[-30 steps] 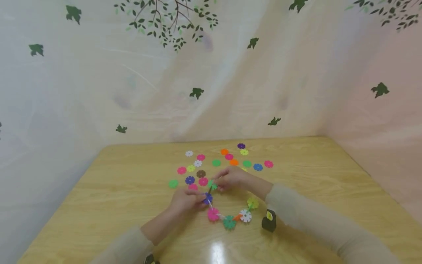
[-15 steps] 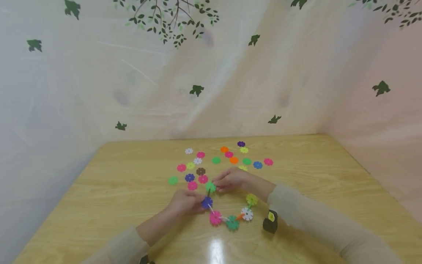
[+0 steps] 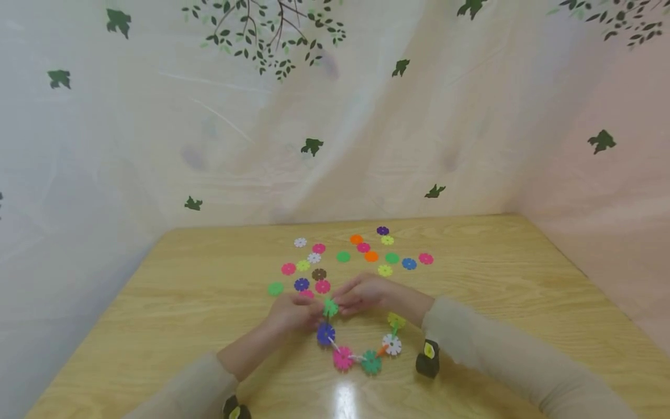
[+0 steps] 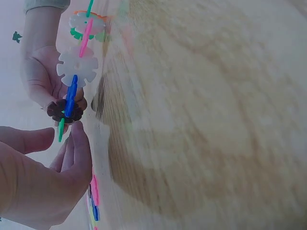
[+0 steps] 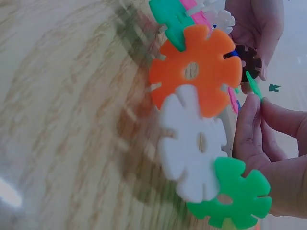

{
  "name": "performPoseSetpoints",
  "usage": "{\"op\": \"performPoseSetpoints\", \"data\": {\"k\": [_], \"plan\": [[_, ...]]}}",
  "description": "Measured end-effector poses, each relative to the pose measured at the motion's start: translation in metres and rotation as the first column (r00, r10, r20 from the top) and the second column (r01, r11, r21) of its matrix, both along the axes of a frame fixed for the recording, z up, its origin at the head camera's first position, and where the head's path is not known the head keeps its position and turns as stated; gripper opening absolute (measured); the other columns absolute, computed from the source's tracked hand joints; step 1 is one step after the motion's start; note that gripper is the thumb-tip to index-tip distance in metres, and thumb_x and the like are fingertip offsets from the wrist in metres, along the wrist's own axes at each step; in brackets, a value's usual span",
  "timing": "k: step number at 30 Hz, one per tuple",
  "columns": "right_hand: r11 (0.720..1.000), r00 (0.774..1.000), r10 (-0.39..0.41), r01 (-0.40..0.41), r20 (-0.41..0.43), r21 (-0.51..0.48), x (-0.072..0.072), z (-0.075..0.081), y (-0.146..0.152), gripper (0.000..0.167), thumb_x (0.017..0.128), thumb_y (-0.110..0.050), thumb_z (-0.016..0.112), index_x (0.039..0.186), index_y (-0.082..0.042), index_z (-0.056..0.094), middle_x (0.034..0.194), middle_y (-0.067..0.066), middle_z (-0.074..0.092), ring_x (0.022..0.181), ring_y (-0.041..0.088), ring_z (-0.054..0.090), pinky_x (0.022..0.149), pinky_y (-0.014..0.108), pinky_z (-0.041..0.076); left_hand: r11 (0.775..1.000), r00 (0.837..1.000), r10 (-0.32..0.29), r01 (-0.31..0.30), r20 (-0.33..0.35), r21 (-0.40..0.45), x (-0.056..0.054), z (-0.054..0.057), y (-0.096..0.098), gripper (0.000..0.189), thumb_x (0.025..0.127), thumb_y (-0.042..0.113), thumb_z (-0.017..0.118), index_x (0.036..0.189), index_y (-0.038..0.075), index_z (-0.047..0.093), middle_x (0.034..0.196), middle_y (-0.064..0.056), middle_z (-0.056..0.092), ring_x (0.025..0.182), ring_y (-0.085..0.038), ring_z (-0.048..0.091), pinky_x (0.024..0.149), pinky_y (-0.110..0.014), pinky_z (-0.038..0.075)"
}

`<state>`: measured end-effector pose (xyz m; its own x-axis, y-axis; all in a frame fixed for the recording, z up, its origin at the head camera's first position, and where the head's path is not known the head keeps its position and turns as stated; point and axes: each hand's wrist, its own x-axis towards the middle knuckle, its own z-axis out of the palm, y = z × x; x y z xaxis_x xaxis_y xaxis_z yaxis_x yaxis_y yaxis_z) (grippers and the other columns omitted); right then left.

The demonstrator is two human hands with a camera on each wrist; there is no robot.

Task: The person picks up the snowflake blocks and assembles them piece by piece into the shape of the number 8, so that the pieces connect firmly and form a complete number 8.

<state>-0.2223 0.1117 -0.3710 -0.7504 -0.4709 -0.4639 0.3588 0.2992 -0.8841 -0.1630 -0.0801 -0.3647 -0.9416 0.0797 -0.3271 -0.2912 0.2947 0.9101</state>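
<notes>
Only wrist views face the linked brown disc point(image 5: 252, 62) (head view: edgewise).

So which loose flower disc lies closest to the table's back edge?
The dark purple disc, just behind a yellow disc; every other loose disc in view lies farther toward the front of the table.

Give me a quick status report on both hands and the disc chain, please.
Right hand pinches green disc at one end of chain. Left hand close beside it, contact unclear. Loose discs lie beyond, not blocking the hands.
</notes>
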Motion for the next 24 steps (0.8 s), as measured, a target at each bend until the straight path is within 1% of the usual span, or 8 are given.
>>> {"op": "performPoseSetpoints", "data": {"k": [4, 8, 11, 13, 16, 19, 22, 24], "plan": [[1.000, 1.000, 0.017, -0.017, 0.007, -0.012, 0.002, 0.001, -0.005, 0.031, 0.089, 0.001, 0.061, 0.119, 0.008, 0.061, 0.108, 0.020, 0.071, 0.075, 0.010, 0.069, 0.083, 0.027, 0.060, 1.000, 1.000, -0.012, 0.012, 0.005, -0.009, -0.002, 0.000, -0.001, 0.033, 0.084, 0.011, 0.070, 0.109, -0.011, 0.064, 0.090, -0.021, 0.073, 0.072, -0.015, 0.071, 0.072, -0.028, 0.061], [1.000, 1.000, 0.023, -0.023, 0.014, -0.018, 0.003, 0.002, -0.008, 0.031, 0.090, 0.001, 0.059, 0.120, 0.010, 0.060, 0.109, 0.020, 0.071, 0.074, 0.009, 0.068, 0.082, 0.026, 0.060, 0.998, 1.000, -0.006, 0.006, -0.006, -0.061, -0.002, 0.000, -0.001, 0.030, 0.083, 0.010, 0.071, 0.107, -0.008, 0.066, 0.095, -0.021, 0.072, 0.074, -0.015, 0.070, 0.077, -0.030, 0.061], [1.000, 1.000, 0.016, -0.016, 0.002, 0.008, 0.002, 0.004, -0.010, 0.030, 0.089, 0.000, 0.061, 0.118, 0.008, 0.062, 0.105, 0.018, 0.072, 0.074, 0.010, 0.068, 0.082, 0.027, 0.060, 0.996, 1.000, -0.002, 0.001, -0.015, -0.086, -0.001, 0.001, -0.002, 0.029, 0.083, 0.010, 0.071, 0.106, -0.007, 0.067, 0.097, -0.020, 0.072, 0.075, -0.014, 0.069, 0.078, -0.030, 0.060], [0.998, 0.999, 0.010, -0.007, -0.048, 0.066, -0.001, 0.006, -0.013, 0.027, 0.089, -0.003, 0.064, 0.115, 0.005, 0.065, 0.102, 0.015, 0.074, 0.075, 0.010, 0.069, 0.081, 0.027, 0.060, 0.997, 1.000, 0.008, -0.009, -0.015, -0.076, 0.000, 0.002, -0.003, 0.029, 0.083, 0.008, 0.070, 0.107, -0.008, 0.066, 0.098, -0.020, 0.071, 0.075, -0.014, 0.069, 0.079, -0.031, 0.060], [0.983, 0.985, 0.011, 0.021, -0.173, 0.184, -0.008, 0.012, -0.017, 0.023, 0.086, -0.011, 0.070, 0.108, -0.003, 0.071, 0.098, 0.010, 0.075, 0.077, 0.011, 0.069, 0.078, 0.026, 0.060, 0.998, 1.000, 0.029, -0.029, -0.010, -0.047, -0.001, 0.001, -0.006, 0.030, 0.083, 0.007, 0.070, 0.108, -0.009, 0.065, 0.098, -0.021, 0.072, 0.074, -0.013, 0.070, 0.078, -0.031, 0.061], [0.956, 0.957, 0.040, 0.047, -0.289, 0.289, -0.018, 0.017, -0.022, 0.020, 0.084, -0.017, 0.073, 0.103, -0.009, 0.074, 0.097, 0.005, 0.075, 0.080, 0.012, 0.068, 0.075, 0.025, 0.059, 0.998, 0.999, 0.042, -0.042, -0.005, -0.040, -0.002, -0.001, -0.008, 0.028, 0.083, 0.006, 0.070, 0.107, -0.008, 0.066, 0.098, -0.020, 0.072, 0.074, -0.012, 0.070, 0.078, -0.030, 0.061], [0.934, 0.935, 0.082, 0.050, -0.346, 0.354, -0.027, 0.020, -0.028, 0.018, 0.083, -0.017, 0.074, 0.100, -0.010, 0.074, 0.095, 0.005, 0.073, 0.079, 0.015, 0.066, 0.073, 0.026, 0.058, 0.998, 0.999, 0.050, -0.050, -0.003, -0.040, -0.001, -0.002, -0.009, 0.025, 0.082, 0.006, 0.071, 0.104, -0.006, 0.068, 0.098, -0.018, 0.072, 0.073, -0.011, 0.069, 0.077, -0.030, 0.061], [0.909, 0.911, 0.114, 0.065, -0.396, 0.412, -0.030, 0.020, -0.032, 0.017, 0.081, -0.016, 0.076, 0.097, -0.009, 0.074, 0.093, 0.006, 0.073, 0.076, 0.016, 0.066, 0.071, 0.025, 0.058, 0.998, 0.999, 0.054, -0.054, -0.003, -0.039, -0.001, -0.002, -0.009, 0.024, 0.081, 0.005, 0.071, 0.102, -0.006, 0.068, 0.097, -0.017, 0.072, 0.072, -0.011, 0.069, 0.076, -0.029, 0.061]]}}
